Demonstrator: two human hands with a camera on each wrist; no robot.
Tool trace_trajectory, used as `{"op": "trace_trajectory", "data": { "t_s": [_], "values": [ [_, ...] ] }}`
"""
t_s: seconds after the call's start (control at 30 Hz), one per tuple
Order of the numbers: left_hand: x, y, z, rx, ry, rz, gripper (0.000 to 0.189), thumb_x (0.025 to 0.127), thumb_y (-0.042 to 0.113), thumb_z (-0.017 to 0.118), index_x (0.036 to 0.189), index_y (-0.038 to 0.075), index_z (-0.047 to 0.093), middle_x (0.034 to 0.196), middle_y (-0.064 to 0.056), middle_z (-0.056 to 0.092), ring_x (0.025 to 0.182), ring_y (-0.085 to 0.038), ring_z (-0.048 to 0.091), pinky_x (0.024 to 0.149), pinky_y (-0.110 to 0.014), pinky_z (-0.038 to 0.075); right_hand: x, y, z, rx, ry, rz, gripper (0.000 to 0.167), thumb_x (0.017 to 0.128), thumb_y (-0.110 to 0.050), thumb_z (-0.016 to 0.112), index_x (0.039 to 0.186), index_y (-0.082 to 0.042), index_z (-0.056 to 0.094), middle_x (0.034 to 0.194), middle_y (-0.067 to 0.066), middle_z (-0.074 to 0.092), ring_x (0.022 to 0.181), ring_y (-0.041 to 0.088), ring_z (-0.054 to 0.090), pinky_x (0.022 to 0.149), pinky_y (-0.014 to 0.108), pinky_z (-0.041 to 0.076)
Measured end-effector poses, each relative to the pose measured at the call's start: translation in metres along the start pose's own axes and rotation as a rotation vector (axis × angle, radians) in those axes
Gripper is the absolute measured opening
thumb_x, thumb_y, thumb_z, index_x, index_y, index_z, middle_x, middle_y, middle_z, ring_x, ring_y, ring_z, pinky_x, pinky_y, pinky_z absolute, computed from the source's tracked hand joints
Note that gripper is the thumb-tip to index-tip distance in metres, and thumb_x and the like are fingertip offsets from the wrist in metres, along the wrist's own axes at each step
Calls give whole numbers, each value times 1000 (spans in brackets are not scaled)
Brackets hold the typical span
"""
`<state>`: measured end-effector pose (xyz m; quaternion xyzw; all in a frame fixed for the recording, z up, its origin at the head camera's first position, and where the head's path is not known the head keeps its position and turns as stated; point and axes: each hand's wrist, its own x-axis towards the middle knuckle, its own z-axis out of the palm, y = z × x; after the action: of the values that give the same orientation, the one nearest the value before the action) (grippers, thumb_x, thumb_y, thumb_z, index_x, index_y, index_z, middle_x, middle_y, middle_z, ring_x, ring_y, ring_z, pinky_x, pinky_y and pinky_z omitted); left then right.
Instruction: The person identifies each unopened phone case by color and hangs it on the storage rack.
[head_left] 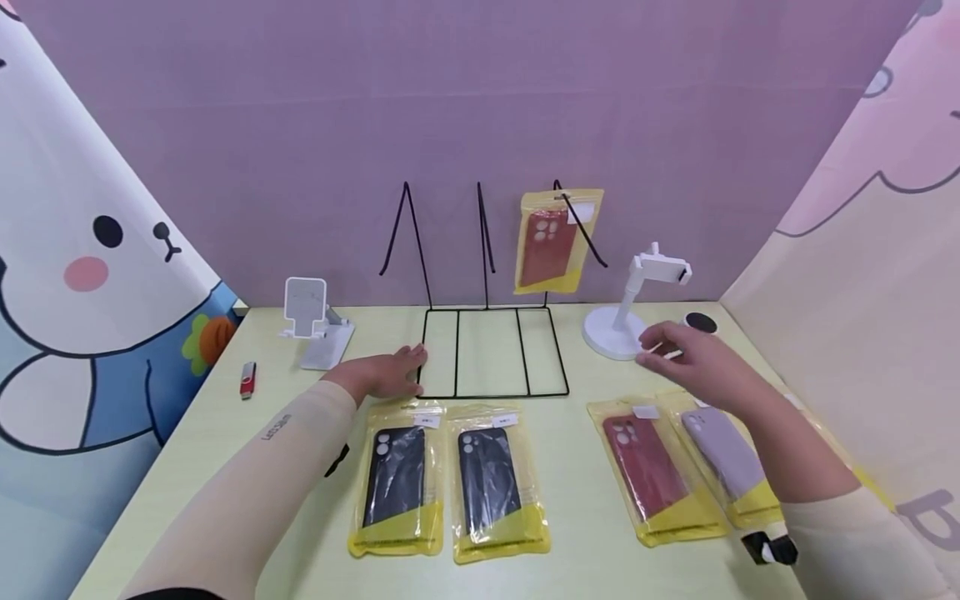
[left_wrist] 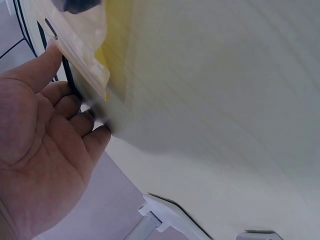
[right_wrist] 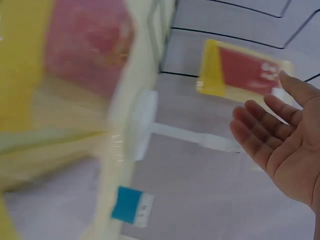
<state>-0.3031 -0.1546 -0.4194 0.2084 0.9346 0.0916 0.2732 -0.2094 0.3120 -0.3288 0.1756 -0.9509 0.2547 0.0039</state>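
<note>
A black wire display rack [head_left: 491, 396] with three upright hooks stands at the back middle. My left hand [head_left: 384, 373] holds its left front corner; the left wrist view shows the thumb and bent fingers [left_wrist: 67, 107] at the black wire. On the rack's right hook hangs a bagged red phone case [head_left: 547, 246]. My right hand [head_left: 697, 367] is in the air with nothing in it, its fingers loosely bent, near the white phone stand [head_left: 615, 333]. Beneath the right forearm lie a bagged red phone case [head_left: 647, 467] and a bagged lilac phone case [head_left: 723, 450].
Two bagged black phone cases [head_left: 395, 477] [head_left: 489, 481] lie side by side before the rack. Left of it are a white folding phone stand [head_left: 307, 310] and a red USB stick [head_left: 247, 380]. A round black-topped item [head_left: 701, 322] sits behind my right hand. Printed cloth walls enclose the table.
</note>
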Motion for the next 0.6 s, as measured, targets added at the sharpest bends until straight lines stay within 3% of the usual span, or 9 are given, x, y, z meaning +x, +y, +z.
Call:
{"op": "trace_trajectory", "data": {
  "t_s": [0.33,0.6],
  "values": [
    [-1,-2,0,-1,-6,2,77,102,41,47,159,15,2,166,-8,-7,153,-30,-3,123,-52,10,13,41,39,-199,-220,96,46,93,-27,67,130,-1,58,129,22,61,121,42,55,99,58,46],
    [-2,0,0,-3,-4,16,77,103,39,48,159,12,2,166,-11,-5,152,-32,-2,122,-52,10,25,49,57,-227,-367,165,48,89,-23,71,131,-4,60,129,20,61,120,40,55,101,59,45]
  ]
}}
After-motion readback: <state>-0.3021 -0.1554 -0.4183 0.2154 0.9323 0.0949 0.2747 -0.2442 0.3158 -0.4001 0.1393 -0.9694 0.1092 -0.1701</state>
